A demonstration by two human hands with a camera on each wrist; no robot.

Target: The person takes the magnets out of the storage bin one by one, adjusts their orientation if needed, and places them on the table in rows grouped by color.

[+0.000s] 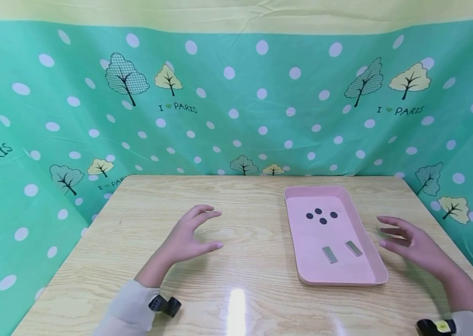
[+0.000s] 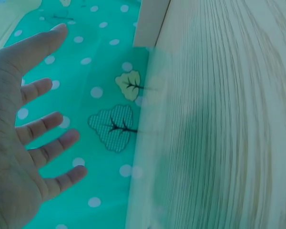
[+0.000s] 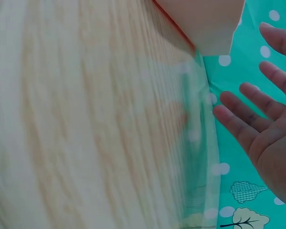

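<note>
A pink tray (image 1: 324, 276) lies on the right half of the wooden table. Several small black discs (image 1: 323, 221) are grouped in its far half. Two silver-grey rectangular bars (image 1: 330, 255) lie nearer its front, slanted and apart. My left hand (image 1: 186, 238) is held over the table to the left of the tray, fingers spread and relaxed, with nothing in it. Just off the tray's right wall is my right hand (image 1: 413, 245), fingers loosely bent and holding nothing. In the wrist views the left palm (image 2: 12, 157) and right palm (image 3: 276, 152) show bare.
The wooden table (image 1: 253, 261) ends at the back against a green dotted cloth (image 1: 261, 116) printed with trees, which also hangs at both sides. A pale tray wall (image 2: 150, 21) shows at the top of the left wrist view.
</note>
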